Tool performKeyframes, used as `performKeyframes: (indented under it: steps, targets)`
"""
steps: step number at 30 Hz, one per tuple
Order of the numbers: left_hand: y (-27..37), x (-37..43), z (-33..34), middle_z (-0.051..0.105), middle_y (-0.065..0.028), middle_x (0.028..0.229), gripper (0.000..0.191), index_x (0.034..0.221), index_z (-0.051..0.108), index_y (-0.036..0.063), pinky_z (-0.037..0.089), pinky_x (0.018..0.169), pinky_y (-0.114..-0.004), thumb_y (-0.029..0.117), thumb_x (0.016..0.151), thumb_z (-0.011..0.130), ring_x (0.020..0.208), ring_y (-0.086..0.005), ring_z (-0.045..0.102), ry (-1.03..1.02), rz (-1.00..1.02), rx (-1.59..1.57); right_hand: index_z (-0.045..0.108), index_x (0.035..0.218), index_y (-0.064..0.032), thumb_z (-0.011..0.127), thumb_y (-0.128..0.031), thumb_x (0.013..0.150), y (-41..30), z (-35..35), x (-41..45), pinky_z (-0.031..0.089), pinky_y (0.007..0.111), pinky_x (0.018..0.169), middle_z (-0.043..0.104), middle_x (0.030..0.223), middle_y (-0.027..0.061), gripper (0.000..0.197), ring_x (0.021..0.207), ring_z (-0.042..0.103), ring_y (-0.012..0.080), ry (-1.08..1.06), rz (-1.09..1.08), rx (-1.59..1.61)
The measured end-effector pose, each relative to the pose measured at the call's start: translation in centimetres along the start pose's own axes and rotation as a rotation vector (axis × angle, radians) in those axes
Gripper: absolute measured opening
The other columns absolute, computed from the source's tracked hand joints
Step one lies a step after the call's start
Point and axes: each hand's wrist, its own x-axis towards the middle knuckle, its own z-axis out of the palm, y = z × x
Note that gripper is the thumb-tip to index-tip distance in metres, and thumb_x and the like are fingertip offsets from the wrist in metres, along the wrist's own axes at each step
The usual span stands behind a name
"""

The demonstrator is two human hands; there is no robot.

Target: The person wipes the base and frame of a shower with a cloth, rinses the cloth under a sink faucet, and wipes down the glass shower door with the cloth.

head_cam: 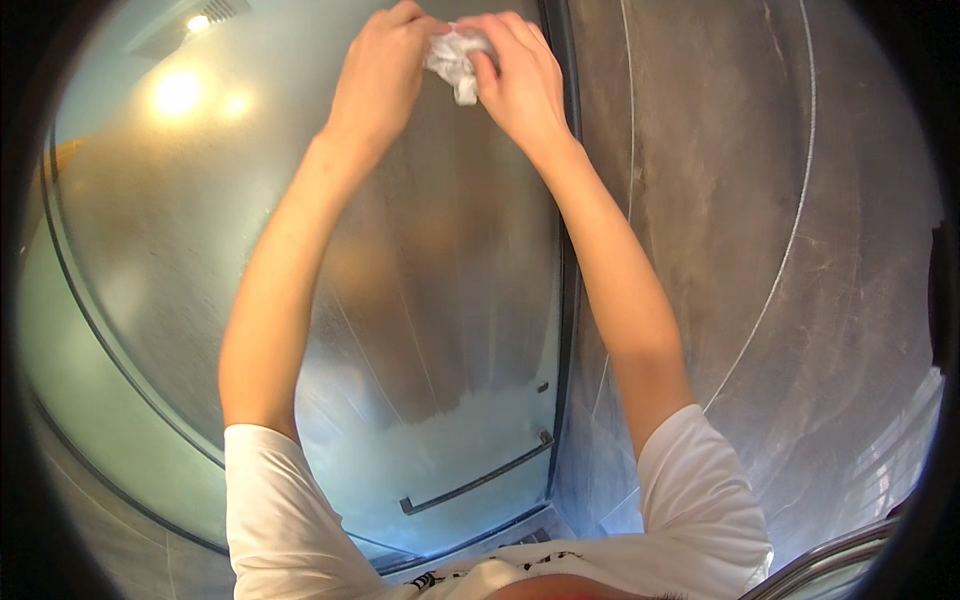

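Observation:
Both of my arms reach up to the top of the view, in front of a glass shower panel. A crumpled white cloth or wad of tissue is bunched between my hands. My left hand pinches its left side with the fingertips. On the other side, my right hand grips it between thumb and fingers. The glass is fogged and pale near the bottom, while a darker, clearer patch with a ragged lower edge spans its middle. Whether the wad touches the glass, I cannot tell.
A dark bar handle and a small round fitting sit low on the glass. A black frame borders it on the right, against a brown stone-look tiled wall. Bright lights reflect at upper left. Shiny metal rails curve at lower right.

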Motion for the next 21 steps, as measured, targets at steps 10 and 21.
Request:
performKeyframes:
  steps: [10,21]
  targets:
    - [8.3,-14.8,1.1,0.051,-0.0050,0.095,0.009,0.088,0.063,0.0027,0.059,0.072,-0.033,0.006,0.080,0.065,0.089,-0.0217,0.057,-0.335,0.184,0.229,0.073,0.095,-0.0068,0.065,0.005,0.081,-4.2,-0.9,-18.8,0.054,0.043,0.083,0.067,0.105,0.0111,0.020,0.099,0.063,0.0345,-0.055,0.167,0.077]
    - [21.1,-40.0,0.4,0.054,-0.0074,0.096,0.024,0.100,0.070,-0.0010,0.054,0.068,-0.035,0.007,0.078,0.068,0.088,-0.0235,0.058,-0.789,-0.065,-0.171,0.076,0.095,-0.0097,0.076,0.003,0.077,-19.9,-8.1,-46.7,0.055,0.042,0.089,0.067,0.113,0.0105,0.022,0.102,0.065,0.0324,-0.416,0.638,0.188]
